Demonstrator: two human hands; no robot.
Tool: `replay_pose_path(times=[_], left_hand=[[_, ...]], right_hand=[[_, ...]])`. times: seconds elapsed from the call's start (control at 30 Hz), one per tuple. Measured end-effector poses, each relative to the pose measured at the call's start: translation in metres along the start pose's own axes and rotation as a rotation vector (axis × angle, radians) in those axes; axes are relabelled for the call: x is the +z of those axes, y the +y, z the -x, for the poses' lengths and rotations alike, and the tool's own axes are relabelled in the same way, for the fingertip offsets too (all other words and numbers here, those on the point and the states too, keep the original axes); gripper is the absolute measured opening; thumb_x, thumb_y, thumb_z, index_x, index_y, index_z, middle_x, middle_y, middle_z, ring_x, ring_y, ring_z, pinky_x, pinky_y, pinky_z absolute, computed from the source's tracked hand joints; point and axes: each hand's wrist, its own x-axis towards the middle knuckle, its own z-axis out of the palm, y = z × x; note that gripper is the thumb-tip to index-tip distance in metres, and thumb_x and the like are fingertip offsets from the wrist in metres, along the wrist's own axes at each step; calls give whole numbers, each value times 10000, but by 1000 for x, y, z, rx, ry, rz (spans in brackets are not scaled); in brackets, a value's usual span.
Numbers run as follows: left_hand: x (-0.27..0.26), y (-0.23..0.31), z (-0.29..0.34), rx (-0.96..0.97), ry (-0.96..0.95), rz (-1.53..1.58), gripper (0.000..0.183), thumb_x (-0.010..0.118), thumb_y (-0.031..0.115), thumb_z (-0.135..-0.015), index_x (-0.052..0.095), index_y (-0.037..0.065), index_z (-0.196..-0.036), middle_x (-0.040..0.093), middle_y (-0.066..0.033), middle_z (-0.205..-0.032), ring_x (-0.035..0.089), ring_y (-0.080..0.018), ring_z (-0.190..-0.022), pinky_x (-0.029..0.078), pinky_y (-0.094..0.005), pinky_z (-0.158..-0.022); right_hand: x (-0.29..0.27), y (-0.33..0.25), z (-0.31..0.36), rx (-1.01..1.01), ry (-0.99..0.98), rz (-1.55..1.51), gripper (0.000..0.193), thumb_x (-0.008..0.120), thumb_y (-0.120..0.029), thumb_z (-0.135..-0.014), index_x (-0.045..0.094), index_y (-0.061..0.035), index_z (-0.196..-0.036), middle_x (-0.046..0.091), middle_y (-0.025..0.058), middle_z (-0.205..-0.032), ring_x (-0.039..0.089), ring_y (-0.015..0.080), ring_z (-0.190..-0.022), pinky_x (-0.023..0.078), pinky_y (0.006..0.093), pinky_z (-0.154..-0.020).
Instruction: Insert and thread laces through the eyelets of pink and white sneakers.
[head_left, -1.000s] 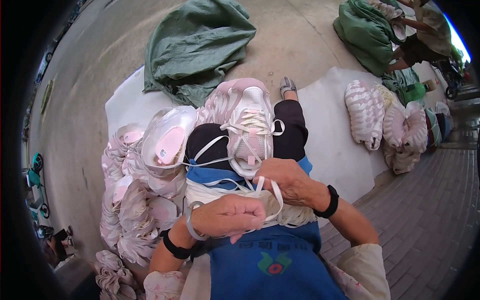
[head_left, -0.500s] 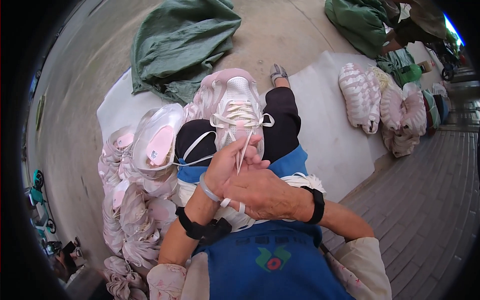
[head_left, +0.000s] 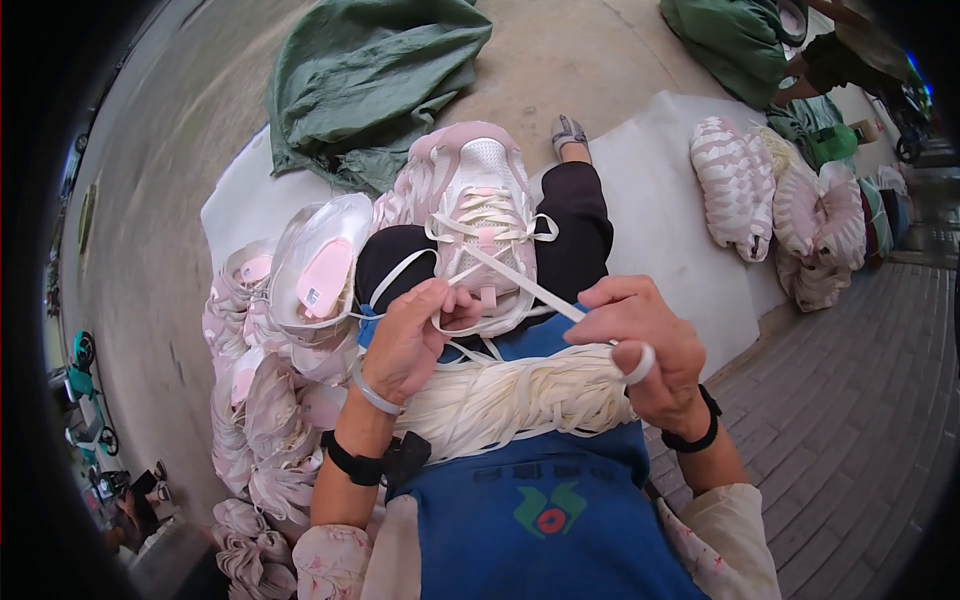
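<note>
A pink and white sneaker (head_left: 487,190) rests between my knees, toe pointing away, its cream laces threaded across the tongue. From its eyelets one flat shoelace (head_left: 530,285) runs taut to my right hand (head_left: 645,345), which pinches it between thumb and fingers. A white band circles a finger of that hand. My left hand (head_left: 420,335), at the near left of the shoe, is closed on another stretch of lace by the collar. Across my lap, over the blue apron (head_left: 530,500), lies a thick bundle of cream shoelaces (head_left: 510,395).
Stacked pink shoe uppers (head_left: 270,420) and a clear-wrapped one with a pink insole (head_left: 325,280) stand at left. Bundled sneakers (head_left: 735,190) lie at right on a white sheet (head_left: 660,200). A green sack (head_left: 375,90) is ahead. Another person (head_left: 850,60) is at far right.
My hands were together below the shoe; now they are apart. The right has moved right, drawing a lace tight, and the left has shifted left. The lace bundle on my lap is uncovered.
</note>
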Motion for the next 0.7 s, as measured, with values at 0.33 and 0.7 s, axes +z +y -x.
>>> replay_pose_path(times=[0.33, 0.7], left_hand=[[-78, 37, 39, 120, 57, 118, 276, 466, 259, -999, 494, 90, -784, 461, 4, -665, 516, -135, -644, 494, -356, -769], [-48, 80, -10, 395, -170, 464, 329, 420, 199, -1004, 457, 100, -692, 483, -31, -673, 549, -170, -697, 512, -347, -845]], right_hand=[[-22, 1, -4, 316, 239, -529, 308, 438, -223, -1013, 567, 55, -1040, 428, -28, -580, 371, 33, -496, 288, 198, -471], [-23, 17, -35, 319, -477, 328, 90, 594, -71, -868, 609, 17, -860, 603, 115, -754, 583, 276, -647, 466, 345, -612]])
